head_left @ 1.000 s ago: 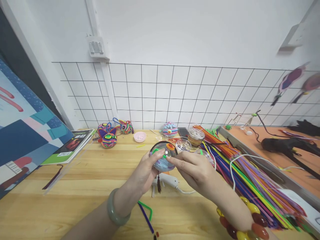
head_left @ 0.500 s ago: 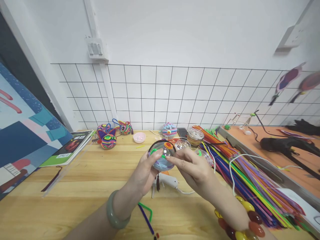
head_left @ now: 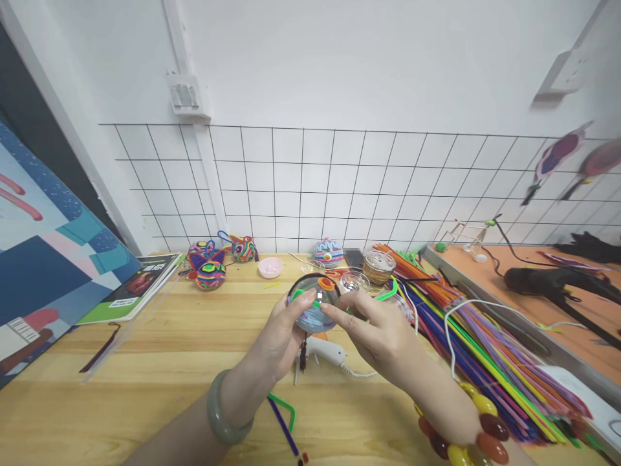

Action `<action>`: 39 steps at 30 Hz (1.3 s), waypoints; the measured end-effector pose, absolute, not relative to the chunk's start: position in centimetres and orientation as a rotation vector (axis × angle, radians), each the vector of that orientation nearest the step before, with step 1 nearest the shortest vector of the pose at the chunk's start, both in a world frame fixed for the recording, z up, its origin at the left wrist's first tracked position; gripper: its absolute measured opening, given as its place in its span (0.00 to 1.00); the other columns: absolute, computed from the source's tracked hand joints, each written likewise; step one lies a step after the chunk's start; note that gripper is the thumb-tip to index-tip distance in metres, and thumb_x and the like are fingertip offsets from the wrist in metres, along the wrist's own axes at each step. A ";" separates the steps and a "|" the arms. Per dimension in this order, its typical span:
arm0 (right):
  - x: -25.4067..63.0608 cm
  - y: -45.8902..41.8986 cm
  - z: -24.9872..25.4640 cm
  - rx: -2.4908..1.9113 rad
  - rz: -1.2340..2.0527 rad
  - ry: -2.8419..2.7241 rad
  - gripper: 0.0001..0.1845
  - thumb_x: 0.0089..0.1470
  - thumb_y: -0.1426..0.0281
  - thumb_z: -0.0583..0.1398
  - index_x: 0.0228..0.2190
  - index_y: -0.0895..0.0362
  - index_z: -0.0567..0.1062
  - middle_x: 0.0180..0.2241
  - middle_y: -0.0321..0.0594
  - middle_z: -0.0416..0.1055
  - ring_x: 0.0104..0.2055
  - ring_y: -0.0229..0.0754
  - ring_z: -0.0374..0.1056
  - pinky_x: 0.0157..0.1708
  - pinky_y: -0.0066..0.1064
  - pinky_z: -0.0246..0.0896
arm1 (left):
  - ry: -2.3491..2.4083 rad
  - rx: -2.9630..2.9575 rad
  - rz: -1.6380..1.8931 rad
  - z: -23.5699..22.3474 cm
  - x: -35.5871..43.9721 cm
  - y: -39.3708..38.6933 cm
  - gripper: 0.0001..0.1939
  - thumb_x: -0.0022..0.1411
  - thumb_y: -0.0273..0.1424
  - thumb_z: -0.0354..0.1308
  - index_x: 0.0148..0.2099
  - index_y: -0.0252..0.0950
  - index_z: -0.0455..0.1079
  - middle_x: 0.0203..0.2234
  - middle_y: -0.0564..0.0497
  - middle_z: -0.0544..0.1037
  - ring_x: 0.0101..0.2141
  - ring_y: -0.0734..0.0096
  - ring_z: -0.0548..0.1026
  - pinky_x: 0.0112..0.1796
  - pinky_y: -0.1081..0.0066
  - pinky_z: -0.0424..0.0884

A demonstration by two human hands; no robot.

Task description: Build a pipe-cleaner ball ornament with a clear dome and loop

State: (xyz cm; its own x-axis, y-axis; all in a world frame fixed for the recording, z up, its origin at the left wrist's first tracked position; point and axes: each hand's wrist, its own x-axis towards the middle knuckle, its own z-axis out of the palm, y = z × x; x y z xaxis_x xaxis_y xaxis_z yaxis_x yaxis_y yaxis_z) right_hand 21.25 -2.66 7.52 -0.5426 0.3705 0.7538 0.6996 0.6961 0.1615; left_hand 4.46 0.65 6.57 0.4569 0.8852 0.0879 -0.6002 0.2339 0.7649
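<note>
My left hand (head_left: 286, 330) grips a clear plastic dome (head_left: 315, 320), its thumb over the near side. The dome has a dark rim, an orange ring-shaped piece near its top and bluish strands around its lower part. A dark tassel (head_left: 303, 356) hangs beneath it. Across the dome's face runs a green pipe cleaner (head_left: 392, 289), with its free end showing beyond my right hand (head_left: 378, 330). The right index fingertip presses the green strip onto the dome; the other fingers are curled and partly hide the strip. Below the hands lies a white glue gun (head_left: 327, 351).
Many coloured pipe cleaners (head_left: 485, 362) cover the right side, with a white cable across them. Wound fish-like ornaments (head_left: 210, 275), a pink bowl (head_left: 270, 267) and clear containers (head_left: 379, 265) stand along the back. Purple and green pieces (head_left: 284, 424) lie in front; a book (head_left: 140, 285) lies left.
More of the green pipe cleaner's free end shows beyond my right hand, swung upward. The tassel has swayed slightly left. Both hands stay nearly in place on the dome.
</note>
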 end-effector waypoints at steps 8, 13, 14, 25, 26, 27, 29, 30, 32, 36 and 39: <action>21.4 -2.6 7.3 -0.815 -0.666 -2.202 0.17 0.60 0.79 0.51 0.47 0.61 0.72 0.34 0.46 0.69 0.29 0.37 0.64 0.24 0.27 0.58 | 0.444 0.843 1.114 6.5 4.6 0.7 0.10 0.57 0.31 0.61 0.42 0.33 0.74 0.38 0.46 0.79 0.34 0.73 0.74 0.35 0.74 0.71; 21.3 -2.6 7.3 -0.797 -0.685 -2.187 0.17 0.60 0.80 0.50 0.47 0.61 0.71 0.33 0.44 0.68 0.28 0.37 0.62 0.22 0.26 0.56 | 0.448 0.850 1.178 6.8 4.7 0.5 0.09 0.56 0.30 0.62 0.40 0.32 0.74 0.37 0.46 0.79 0.34 0.73 0.74 0.35 0.74 0.70; 21.3 -2.6 7.3 -0.792 -0.682 -2.184 0.17 0.60 0.80 0.50 0.47 0.61 0.71 0.33 0.45 0.68 0.28 0.37 0.62 0.23 0.26 0.57 | 0.454 0.849 1.185 6.8 4.7 0.5 0.09 0.56 0.30 0.62 0.40 0.32 0.74 0.36 0.47 0.79 0.34 0.72 0.75 0.35 0.74 0.70; 21.4 -2.7 7.7 -0.793 -0.682 -2.202 0.18 0.59 0.81 0.50 0.49 0.61 0.70 0.34 0.46 0.70 0.29 0.37 0.64 0.23 0.26 0.59 | 0.432 0.899 1.138 6.6 4.5 0.4 0.14 0.57 0.33 0.62 0.45 0.34 0.73 0.39 0.46 0.79 0.38 0.69 0.75 0.41 0.70 0.70; 21.4 -2.7 7.7 -0.791 -0.682 -2.202 0.18 0.59 0.81 0.50 0.49 0.61 0.70 0.33 0.45 0.69 0.29 0.37 0.64 0.23 0.26 0.59 | 0.439 0.903 1.138 6.5 4.5 0.5 0.13 0.57 0.32 0.62 0.45 0.34 0.73 0.40 0.46 0.79 0.39 0.68 0.75 0.41 0.70 0.70; 21.4 -2.6 7.6 -0.787 -0.680 -2.203 0.18 0.59 0.81 0.50 0.49 0.62 0.70 0.33 0.45 0.69 0.29 0.37 0.64 0.23 0.26 0.58 | 0.447 0.908 1.141 6.5 4.5 0.5 0.12 0.57 0.32 0.62 0.44 0.34 0.73 0.40 0.46 0.79 0.39 0.69 0.75 0.41 0.71 0.69; 21.4 -2.6 7.6 -0.778 -0.665 -2.208 0.17 0.59 0.81 0.50 0.48 0.63 0.71 0.33 0.46 0.69 0.29 0.38 0.63 0.23 0.26 0.58 | 0.460 0.916 1.155 6.5 4.6 0.5 0.11 0.56 0.31 0.63 0.42 0.33 0.74 0.39 0.46 0.79 0.38 0.69 0.75 0.40 0.71 0.69; 21.3 -2.6 7.6 -0.775 -0.660 -2.208 0.17 0.59 0.81 0.51 0.47 0.64 0.71 0.32 0.47 0.69 0.29 0.38 0.63 0.23 0.26 0.58 | 0.464 0.916 1.166 6.6 4.7 0.4 0.10 0.56 0.30 0.63 0.41 0.33 0.74 0.39 0.46 0.79 0.37 0.69 0.75 0.40 0.72 0.69; 21.2 -2.6 7.5 -0.781 -0.658 -2.209 0.16 0.59 0.81 0.51 0.46 0.65 0.72 0.32 0.47 0.69 0.29 0.38 0.64 0.23 0.27 0.57 | 0.471 0.905 1.188 6.6 4.7 0.4 0.09 0.55 0.30 0.63 0.40 0.33 0.74 0.37 0.47 0.80 0.36 0.70 0.75 0.39 0.72 0.70; 21.0 -2.7 7.5 -0.819 -0.612 -2.199 0.16 0.59 0.81 0.51 0.46 0.63 0.72 0.32 0.46 0.70 0.27 0.37 0.64 0.22 0.25 0.57 | 0.492 0.893 1.214 6.8 4.6 0.5 0.09 0.54 0.29 0.64 0.38 0.34 0.74 0.33 0.50 0.79 0.34 0.72 0.75 0.37 0.73 0.70; 20.8 -2.8 7.5 -0.851 -0.509 -2.201 0.16 0.59 0.81 0.51 0.47 0.63 0.71 0.34 0.47 0.71 0.29 0.37 0.66 0.24 0.26 0.61 | 0.497 0.912 1.227 6.8 4.5 0.6 0.08 0.53 0.29 0.64 0.37 0.33 0.74 0.32 0.49 0.79 0.34 0.72 0.75 0.36 0.74 0.70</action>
